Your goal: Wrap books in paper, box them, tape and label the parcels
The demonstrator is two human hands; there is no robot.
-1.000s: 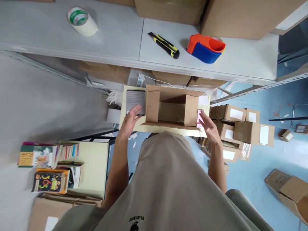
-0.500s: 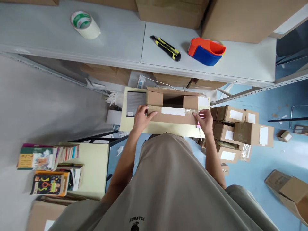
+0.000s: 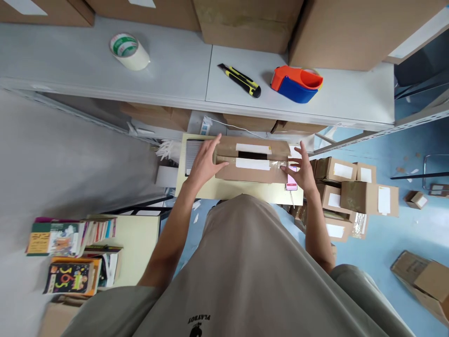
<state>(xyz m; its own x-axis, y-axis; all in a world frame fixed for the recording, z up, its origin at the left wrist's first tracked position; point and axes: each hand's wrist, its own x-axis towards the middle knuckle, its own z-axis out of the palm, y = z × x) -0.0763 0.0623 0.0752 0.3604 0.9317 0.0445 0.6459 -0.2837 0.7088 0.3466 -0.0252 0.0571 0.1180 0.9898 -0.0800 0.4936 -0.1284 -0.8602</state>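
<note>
A cardboard box (image 3: 245,174) lies on the small pale table (image 3: 210,188). Its two long flaps lean inward, each with a white label, and a dark gap shows between them. My left hand (image 3: 204,161) is at the box's left end, fingers spread, thumb on the near flap. At the right end, my right hand (image 3: 301,171) has its fingers apart, its thumb side touching the clear tape on the near flap. A phone (image 3: 291,183) with a lit pink screen lies beneath my right hand. A grey, lined sheet-like item (image 3: 190,152) lies by my left hand.
On the grey shelf (image 3: 168,56) ahead are a tape roll (image 3: 130,52), a yellow-black utility knife (image 3: 240,80) and an orange-blue tape dispenser (image 3: 296,84). Larger cartons (image 3: 245,28) stand behind them. Stacked boxes (image 3: 354,196) are at right, books (image 3: 66,238) at left.
The far long flap has come down toward the near one, narrowing the opening. Both hands have spread their fingers toward the far side. The view has tilted slightly upward.
</note>
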